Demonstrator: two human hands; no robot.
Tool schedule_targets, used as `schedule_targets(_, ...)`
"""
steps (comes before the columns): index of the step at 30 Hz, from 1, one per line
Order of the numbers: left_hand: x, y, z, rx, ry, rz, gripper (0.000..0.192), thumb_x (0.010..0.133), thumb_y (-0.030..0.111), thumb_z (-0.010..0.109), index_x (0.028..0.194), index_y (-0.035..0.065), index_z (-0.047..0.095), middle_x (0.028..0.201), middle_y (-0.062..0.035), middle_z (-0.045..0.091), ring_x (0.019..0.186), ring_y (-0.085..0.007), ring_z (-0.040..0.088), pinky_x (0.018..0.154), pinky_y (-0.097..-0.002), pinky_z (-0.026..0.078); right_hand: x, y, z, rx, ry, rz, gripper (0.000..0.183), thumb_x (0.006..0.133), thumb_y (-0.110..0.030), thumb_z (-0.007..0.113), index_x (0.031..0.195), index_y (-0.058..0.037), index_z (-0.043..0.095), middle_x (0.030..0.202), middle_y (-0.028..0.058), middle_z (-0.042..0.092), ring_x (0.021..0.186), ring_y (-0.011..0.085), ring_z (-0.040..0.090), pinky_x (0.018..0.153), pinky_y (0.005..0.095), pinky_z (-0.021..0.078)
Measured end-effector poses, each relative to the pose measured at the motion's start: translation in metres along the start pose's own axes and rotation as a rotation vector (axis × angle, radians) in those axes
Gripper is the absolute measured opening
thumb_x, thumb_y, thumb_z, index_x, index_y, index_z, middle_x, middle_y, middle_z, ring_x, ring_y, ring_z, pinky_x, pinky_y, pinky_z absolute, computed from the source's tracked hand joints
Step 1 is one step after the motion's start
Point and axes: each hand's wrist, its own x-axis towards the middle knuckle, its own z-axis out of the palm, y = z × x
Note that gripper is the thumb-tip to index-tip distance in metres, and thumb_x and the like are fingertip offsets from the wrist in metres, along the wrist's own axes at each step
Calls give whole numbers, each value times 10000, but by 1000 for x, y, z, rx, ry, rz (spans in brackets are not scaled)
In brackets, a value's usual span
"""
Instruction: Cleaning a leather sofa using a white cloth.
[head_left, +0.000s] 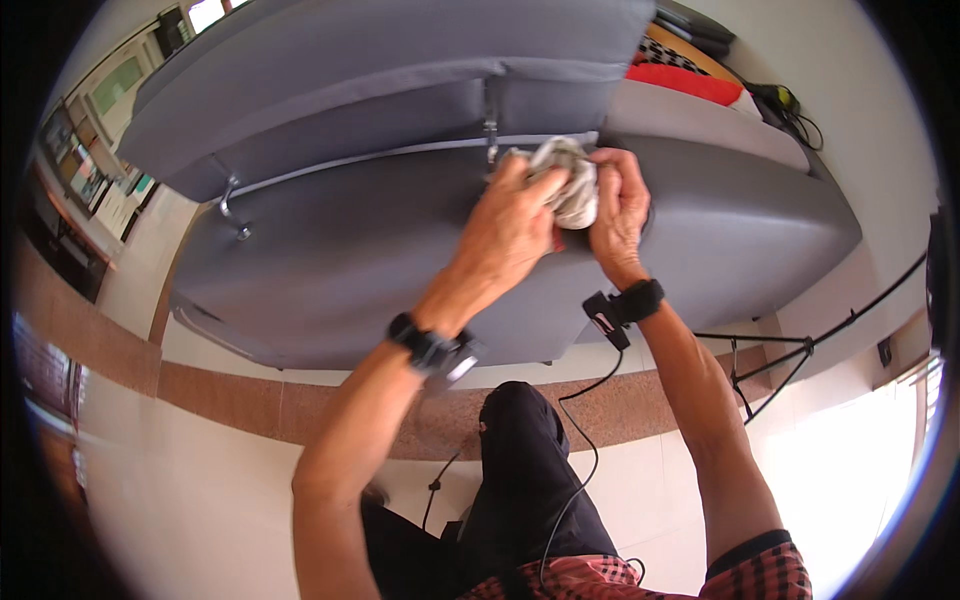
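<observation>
A crumpled whitish cloth (576, 187) is bunched in my left hand (514, 217), just above the grey upholstered seat of a sofa (360, 217). My right hand (621, 199) is at the cloth's right side with its fingers curled. Its fingertips meet the cloth's edge, but what lies inside its grasp is hidden. A dark rounded edge (649, 217) shows just behind the right hand; I cannot tell what it belongs to. Below the cloth, a small red piece (558, 240) pokes out by my left hand.
Metal hinge brackets (234, 206) join the seat to the raised backrest (375, 45). A black cable (592, 442) hangs from my right wrist device. Thin black stand legs (772, 352) are at the right. Red fabric (690, 82) lies behind the sofa's right end.
</observation>
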Motion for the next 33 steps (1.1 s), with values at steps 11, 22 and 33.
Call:
schedule_targets(11, 18, -22, 59, 512, 0, -109, 262, 823, 115, 615, 1061, 26, 680, 1046, -192, 568, 1003, -353, 548, 860, -469, 438, -4, 1, 2, -75, -90, 104, 152, 1001, -135, 476, 1006, -73, 615, 729, -44, 469, 661, 56, 405, 584, 240, 365)
schedule_targets(22, -63, -20, -4, 521, 29, 66, 204, 830, 62, 663, 1034, 59, 664, 1062, -184, 514, 1038, -323, 511, 903, -465, 448, -2, 19, 0, -73, -171, 90, 203, 1033, -184, 431, 1088, -63, 585, 716, -5, 488, 676, 77, 449, 639, 239, 393)
schedule_targets(33, -156, -80, -176, 889, -16, -131, 360, 802, 142, 765, 1147, 116, 662, 1133, -132, 542, 1110, -278, 491, 917, -431, 447, -3, 12, 0, -264, -236, 19, 190, 1029, -182, 442, 1064, -63, 586, 714, 0, 489, 657, 86, 450, 613, 248, 393)
